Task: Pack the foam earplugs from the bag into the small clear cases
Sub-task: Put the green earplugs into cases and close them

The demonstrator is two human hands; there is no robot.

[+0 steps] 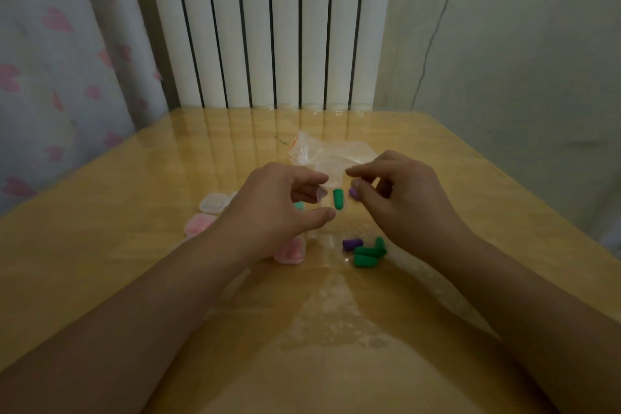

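Head view: left hand (282, 208) fingers curl round a small clear case (331, 198) w/ a green earplug (337, 199) upright in it. Right hand (400, 198) pinches a purple earplug (352, 192) just beside the case. Spare plugs (366, 250) lie loose on the counter (100, 262), bag (331, 151) behind, filled cases (210, 203) at left. Risk, imo: the case is tiny & open, so pushing the 2nd plug in may tip the green one out; foam springs back & could stop the lid closing.
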